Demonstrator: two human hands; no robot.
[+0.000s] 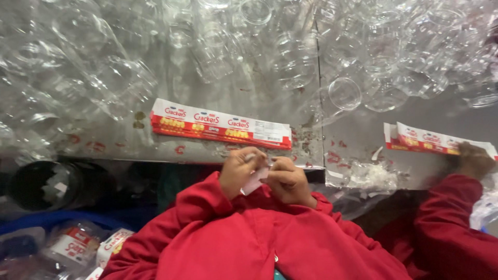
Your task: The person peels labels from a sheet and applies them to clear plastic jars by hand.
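Observation:
My left hand (239, 170) and my right hand (288, 180) are close together in front of my chest, both pinching a small white strip of label (255, 180) between the fingers. Both arms wear red sleeves (207, 207). Just beyond my hands, a stack of long red-and-white labels (220, 127) lies flat on the metal table (358, 136). A heap of clear plastic jars (290, 62) covers the far part of the table.
At the right, a co-worker's hand (474, 159) in a red sleeve rests on a second stack of red-and-white labels (430, 141). Crumpled clear film (371, 176) lies at the table edge. A dark round bin (44, 184) stands lower left, with labelled jars (72, 246) below it.

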